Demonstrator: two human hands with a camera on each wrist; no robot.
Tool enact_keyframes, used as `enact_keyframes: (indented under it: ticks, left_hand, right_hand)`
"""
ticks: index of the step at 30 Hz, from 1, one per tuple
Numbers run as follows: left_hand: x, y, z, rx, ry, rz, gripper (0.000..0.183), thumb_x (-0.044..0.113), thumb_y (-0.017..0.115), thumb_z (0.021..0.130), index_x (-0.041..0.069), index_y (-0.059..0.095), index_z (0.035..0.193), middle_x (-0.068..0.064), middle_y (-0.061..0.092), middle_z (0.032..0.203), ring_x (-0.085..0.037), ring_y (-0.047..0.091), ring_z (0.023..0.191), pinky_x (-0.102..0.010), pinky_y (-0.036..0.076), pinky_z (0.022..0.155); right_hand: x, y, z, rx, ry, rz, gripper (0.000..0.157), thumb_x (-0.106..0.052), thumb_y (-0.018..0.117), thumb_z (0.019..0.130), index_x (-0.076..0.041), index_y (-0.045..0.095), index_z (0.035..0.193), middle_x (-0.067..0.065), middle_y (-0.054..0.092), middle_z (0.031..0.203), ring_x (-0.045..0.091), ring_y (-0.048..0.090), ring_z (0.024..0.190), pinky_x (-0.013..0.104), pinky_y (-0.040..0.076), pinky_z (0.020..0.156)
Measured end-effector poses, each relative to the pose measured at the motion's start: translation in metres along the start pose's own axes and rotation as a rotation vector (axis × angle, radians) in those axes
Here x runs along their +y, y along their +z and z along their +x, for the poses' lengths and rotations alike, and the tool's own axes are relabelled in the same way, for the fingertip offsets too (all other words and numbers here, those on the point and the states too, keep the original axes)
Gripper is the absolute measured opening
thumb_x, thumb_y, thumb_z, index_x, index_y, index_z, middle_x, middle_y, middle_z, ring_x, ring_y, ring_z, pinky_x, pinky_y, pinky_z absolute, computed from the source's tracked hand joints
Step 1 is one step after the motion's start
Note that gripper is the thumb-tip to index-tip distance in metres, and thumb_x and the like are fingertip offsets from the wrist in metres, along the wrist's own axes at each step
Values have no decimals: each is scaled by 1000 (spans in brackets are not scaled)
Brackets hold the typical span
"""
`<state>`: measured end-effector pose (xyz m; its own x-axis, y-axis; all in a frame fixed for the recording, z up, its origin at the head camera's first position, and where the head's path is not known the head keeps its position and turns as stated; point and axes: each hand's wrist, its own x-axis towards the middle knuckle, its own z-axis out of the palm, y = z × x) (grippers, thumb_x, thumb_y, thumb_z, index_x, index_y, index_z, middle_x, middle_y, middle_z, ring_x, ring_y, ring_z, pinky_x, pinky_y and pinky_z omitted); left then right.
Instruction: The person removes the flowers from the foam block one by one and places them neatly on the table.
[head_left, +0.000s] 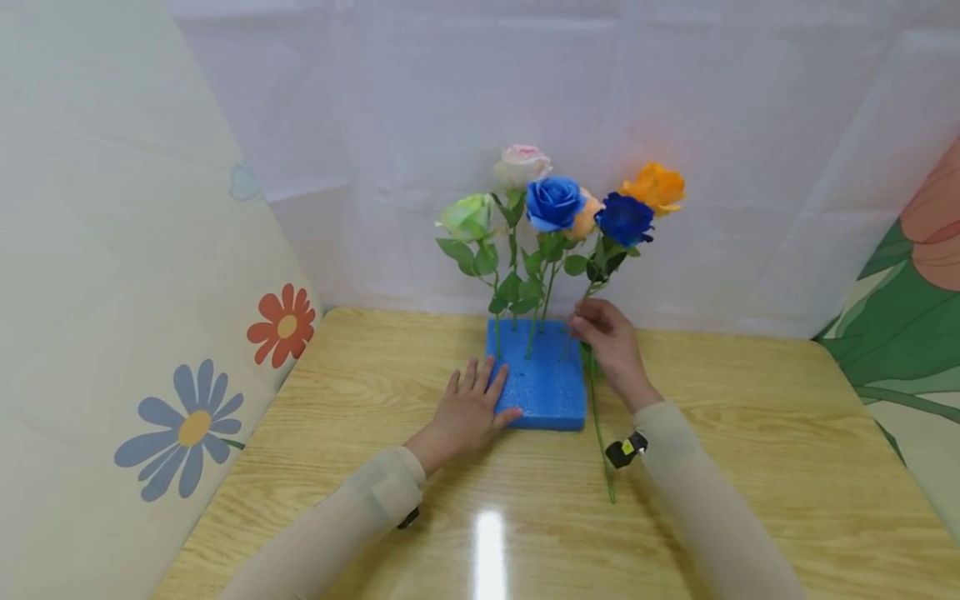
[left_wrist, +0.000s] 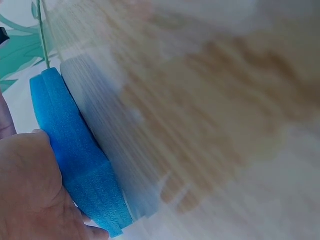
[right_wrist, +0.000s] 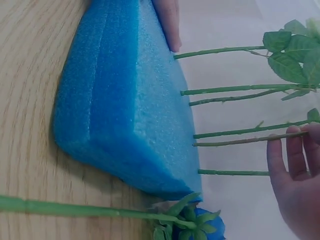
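Pale sleeves [head_left: 735, 508] come closest to me, stretched over the wooden table [head_left: 360, 358]. Far left, a wall [head_left: 90, 250] bears printed flowers, one blue, one red. Next, the left hand [head_left: 465, 412] lies with fingers spread, touching the left edge of a blue block [head_left: 543, 396] and gripping nothing. Out of that block, set before the white cloth [head_left: 405, 167], stand six roses: green [head_left: 465, 218], pink [head_left: 521, 165], blue [head_left: 553, 204], peach [head_left: 587, 218], dark blue [head_left: 624, 219] and orange [head_left: 656, 187], the last two leaning right. At the block's right side, the right hand [head_left: 611, 342] pinches a stem [right_wrist: 240, 142] between thumb and fingers; I cannot tell which rose it bears. Just by that hand, a loose rose [right_wrist: 212, 228] with a blue head lies beside the block, its long green stalk pointing toward me. Farthest right, a big tulip [head_left: 933, 225] is printed on the wall
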<state>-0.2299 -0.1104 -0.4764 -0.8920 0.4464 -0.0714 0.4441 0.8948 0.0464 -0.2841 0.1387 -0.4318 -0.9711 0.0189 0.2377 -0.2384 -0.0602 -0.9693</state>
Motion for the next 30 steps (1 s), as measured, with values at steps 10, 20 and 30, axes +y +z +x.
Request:
enact_keyframes:
  ticks: [10,20,30]
  left_hand:
    - [1,-1,-1,-1,-2,8,83,67,27,102,13,17,164,-17,9,169,-44,11,154,-63,17,120]
    - [3,-6,-3,-19,-2,0,82,67,27,103,13,16,164,-18,9,169,-44,10,154,-62,17,120]
    - [1,-5,0,-32,-5,-4,83,68,27,102,13,16,164,-18,8,169,-44,10,154,-62,16,120]
  right_hand:
    - [-5,-16,-12,-15,8,-19,31,0,62,99,4,57,129,20,63,121,11,68,97,33,58,89]
    - [-10,-36,-28,-29,17,-106,33,-5,64,99,6,57,130,8,67,109,10,67,94,28,58,86]
    - [-11,-53,-41,-81,-1,-165,34,-2,59,101,9,54,132,29,61,118,8,66,95,28,58,86]
